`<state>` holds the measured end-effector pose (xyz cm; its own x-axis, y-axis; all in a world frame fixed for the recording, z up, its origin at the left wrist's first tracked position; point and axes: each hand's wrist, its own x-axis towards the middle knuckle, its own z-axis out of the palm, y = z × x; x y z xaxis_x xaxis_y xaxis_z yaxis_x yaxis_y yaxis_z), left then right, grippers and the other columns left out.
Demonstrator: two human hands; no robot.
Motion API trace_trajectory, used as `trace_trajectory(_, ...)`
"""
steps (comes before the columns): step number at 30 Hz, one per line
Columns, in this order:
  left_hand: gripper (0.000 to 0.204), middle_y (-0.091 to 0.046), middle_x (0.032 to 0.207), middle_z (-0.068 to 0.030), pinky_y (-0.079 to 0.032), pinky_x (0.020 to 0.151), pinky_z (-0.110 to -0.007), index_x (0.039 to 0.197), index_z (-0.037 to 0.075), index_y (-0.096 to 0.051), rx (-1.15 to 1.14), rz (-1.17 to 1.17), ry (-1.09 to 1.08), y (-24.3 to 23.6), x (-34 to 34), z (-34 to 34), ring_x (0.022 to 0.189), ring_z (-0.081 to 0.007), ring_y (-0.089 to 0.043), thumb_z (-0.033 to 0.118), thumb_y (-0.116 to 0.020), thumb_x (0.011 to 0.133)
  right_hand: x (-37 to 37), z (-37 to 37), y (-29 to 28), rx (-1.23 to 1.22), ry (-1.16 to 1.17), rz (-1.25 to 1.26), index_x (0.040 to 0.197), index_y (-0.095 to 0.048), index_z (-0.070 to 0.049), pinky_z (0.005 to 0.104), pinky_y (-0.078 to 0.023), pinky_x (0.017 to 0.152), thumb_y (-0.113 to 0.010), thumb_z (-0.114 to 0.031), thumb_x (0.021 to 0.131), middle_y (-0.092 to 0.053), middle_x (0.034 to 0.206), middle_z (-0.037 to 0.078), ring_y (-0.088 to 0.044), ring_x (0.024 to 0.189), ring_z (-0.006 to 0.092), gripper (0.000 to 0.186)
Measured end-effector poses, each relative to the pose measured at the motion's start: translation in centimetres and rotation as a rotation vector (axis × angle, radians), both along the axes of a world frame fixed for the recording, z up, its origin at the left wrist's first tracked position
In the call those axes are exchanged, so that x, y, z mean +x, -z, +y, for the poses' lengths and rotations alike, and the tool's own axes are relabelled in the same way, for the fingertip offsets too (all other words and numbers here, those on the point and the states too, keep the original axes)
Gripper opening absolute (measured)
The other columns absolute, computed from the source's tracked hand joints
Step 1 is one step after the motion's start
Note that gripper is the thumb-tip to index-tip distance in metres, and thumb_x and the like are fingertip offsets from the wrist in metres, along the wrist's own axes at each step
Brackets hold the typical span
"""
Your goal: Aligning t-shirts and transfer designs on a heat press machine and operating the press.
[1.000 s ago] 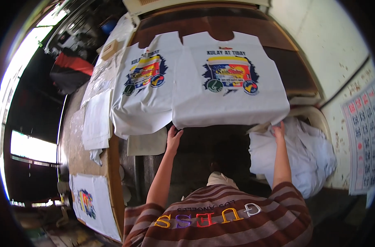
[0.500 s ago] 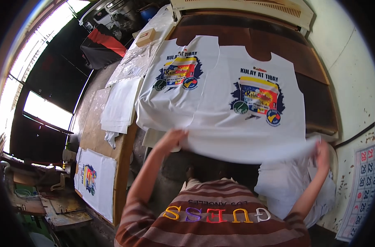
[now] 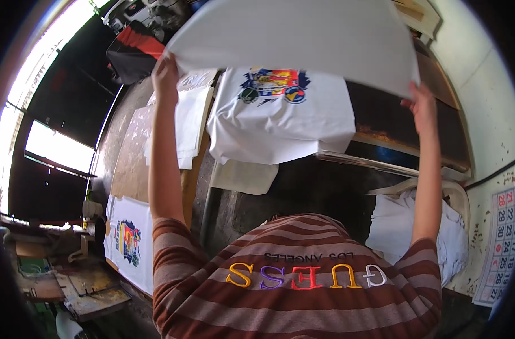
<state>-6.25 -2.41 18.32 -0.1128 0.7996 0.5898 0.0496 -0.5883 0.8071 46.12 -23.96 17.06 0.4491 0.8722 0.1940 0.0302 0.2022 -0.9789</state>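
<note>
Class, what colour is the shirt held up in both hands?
White shirt, plain on this side; head view.

the person's left hand (image 3: pixel 166 72) and right hand (image 3: pixel 420 104) each grip a lower corner of a white t-shirt (image 3: pixel 303 39), holding it raised and spread flat high across the top of the view, plain side showing. under it a second white t-shirt (image 3: pixel 280 121) with a colourful print lies on a dark brown work board (image 3: pixel 404 121), its hem hanging over the near edge. a pile of white shirts (image 3: pixel 184 121) sits just left of it on the bench. another printed shirt (image 3: pixel 128 243) lies at lower left. a heap of white cloth (image 3: pixel 399 226) rests at right, near a wall calendar (image 3: pixel 503 243).
</note>
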Motion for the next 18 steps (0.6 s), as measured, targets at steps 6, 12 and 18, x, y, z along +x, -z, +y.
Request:
trace_trajectory(6,0.03,-0.039,0.057,0.0053,-0.032,0.047,-0.023,0.066,0.006,-0.055,-0.572,0.022,-0.093,15.5,-5.0,-2.8,0.054,-0.0046,-0.034,0.028,-0.056,0.086,-4.5,-0.5,10.9,-0.493,-0.036,0.012,0.09,-0.06,-0.006,0.0239,-0.046,0.049,-0.055,-0.02,0.082,-0.061,0.079,0.003,-0.058,0.063,0.011,0.017)
trace_trajectory(12,0.027,-0.055,0.071,0.0029,-0.038,0.051,-0.022,0.09,0.002,-0.061,-0.951,0.032,-0.015,26.2,-7.2,-7.6,0.058,-0.0057,-0.047,0.028,-0.053,0.087,-5.2,-0.6,16.7,-0.883,-0.307,-0.335,0.086,-0.062,-0.001,0.0293,-0.047,0.051,-0.06,-0.015,0.074,-0.058,0.073,0.003,-0.055,0.062,0.0123,0.018)
trace_trajectory(18,0.032,-0.059,0.088,0.0007,-0.038,0.073,-0.032,0.102,0.01,-0.06,-1.153,-0.013,0.154,28.4,-6.6,-9.9,0.083,-0.0116,-0.052,0.036,-0.057,0.083,-6.9,1.1,18.2,-0.947,-0.359,-0.108,0.083,-0.061,-0.003,0.0283,-0.051,0.053,-0.059,-0.014,0.075,-0.058,0.073,0.002,-0.056,0.065,0.0113,0.014)
